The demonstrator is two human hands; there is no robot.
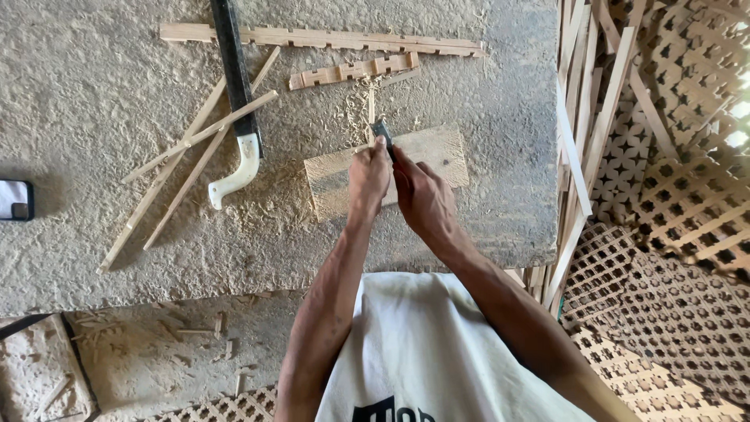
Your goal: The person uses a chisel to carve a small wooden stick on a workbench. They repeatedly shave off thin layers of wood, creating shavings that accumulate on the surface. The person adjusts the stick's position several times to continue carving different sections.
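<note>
Head view looks straight down on my two hands, meeting over a small wooden board (426, 160) that lies flat on the dusty surface (94, 86). My left hand (369, 176) is pinched shut on a thin wooden strip (370, 105), holding it down against the board, and my right hand (422, 199) is clenched around a dark-bladed knife (383, 134), its tip just beside my left fingertips. Shavings (348, 109) lie scattered past the board (a fair heap of them). Off to the left rest a handsaw with a white handle (238, 101) and a few crossed slats (195, 144); notched strips (351, 70) lie farther up, and lattice panels (672, 195) stack on the right. I judge the risk is plain: the blade is so close to my fingers that a slip off the narrow strip could cut them, or the strip could split.
</note>
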